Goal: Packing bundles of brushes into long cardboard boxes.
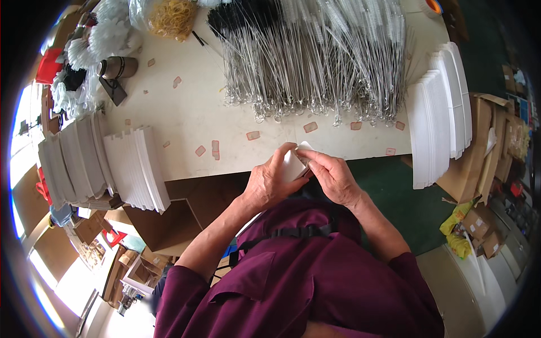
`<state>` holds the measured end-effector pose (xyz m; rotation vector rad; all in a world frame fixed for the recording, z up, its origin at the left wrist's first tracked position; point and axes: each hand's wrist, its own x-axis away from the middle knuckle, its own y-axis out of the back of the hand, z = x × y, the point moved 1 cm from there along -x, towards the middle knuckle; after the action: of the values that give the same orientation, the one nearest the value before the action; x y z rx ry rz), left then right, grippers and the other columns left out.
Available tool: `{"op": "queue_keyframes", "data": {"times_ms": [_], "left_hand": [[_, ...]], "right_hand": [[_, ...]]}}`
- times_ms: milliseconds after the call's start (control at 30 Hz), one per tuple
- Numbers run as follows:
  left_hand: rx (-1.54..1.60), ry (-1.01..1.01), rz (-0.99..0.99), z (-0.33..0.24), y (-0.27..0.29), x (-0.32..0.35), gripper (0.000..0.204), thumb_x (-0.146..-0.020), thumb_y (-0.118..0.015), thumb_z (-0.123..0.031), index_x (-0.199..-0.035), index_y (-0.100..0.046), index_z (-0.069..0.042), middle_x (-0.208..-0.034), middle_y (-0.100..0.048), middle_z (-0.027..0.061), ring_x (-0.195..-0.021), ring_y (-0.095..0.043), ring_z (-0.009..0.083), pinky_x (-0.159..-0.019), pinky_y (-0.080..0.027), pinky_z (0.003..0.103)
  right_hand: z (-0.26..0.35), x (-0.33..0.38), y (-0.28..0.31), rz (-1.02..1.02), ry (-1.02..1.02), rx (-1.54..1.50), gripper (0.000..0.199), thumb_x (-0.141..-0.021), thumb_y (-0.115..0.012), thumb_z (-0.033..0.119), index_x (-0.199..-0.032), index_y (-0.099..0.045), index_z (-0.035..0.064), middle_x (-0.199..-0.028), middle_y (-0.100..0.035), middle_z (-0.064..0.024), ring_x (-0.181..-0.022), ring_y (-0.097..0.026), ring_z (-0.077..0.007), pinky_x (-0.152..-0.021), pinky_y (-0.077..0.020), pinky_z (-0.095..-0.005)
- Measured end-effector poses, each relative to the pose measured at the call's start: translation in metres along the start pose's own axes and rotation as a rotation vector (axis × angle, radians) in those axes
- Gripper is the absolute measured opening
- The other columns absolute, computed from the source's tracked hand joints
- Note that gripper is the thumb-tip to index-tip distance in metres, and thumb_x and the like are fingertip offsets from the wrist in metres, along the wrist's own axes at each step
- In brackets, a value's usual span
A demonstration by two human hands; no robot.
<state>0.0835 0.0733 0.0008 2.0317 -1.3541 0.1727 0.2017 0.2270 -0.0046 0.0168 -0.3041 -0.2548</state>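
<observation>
White carton (291,168) between fingers (320,158)

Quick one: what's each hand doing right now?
Left hand: closed, holding the small white carton.
Right hand: closed, fingers on the same carton's other side.

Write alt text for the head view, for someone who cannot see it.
A person's left hand and right hand hold a small white piece by the near edge of a pale table. Beyond lies a wide pile of thin wire brushes, with white stacks at the table's left and right.
</observation>
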Motion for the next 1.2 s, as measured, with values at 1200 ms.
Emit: {"op": "queue_keyframes", "data": {"times_ms": [1200], "left_hand": [[-0.069,-0.163,-0.215,0.019,-0.034,0.001,0.06,-0.076,-0.082,-0.025,-0.122,-0.054,0.003,-0.097,-0.07,0.0234,-0.081,-0.072,0.0403,-0.068,-0.059,0.048]], "right_hand": [[-0.024,0.001,-0.028,-0.373,-0.385,-0.201,0.02,-0.095,-0.072,0.017,-0.089,-0.069,-0.0018,-0.072,-0.072,-0.0081,-0.065,-0.065,-0.0075,-0.06,-0.0529,-0.0282]]}}
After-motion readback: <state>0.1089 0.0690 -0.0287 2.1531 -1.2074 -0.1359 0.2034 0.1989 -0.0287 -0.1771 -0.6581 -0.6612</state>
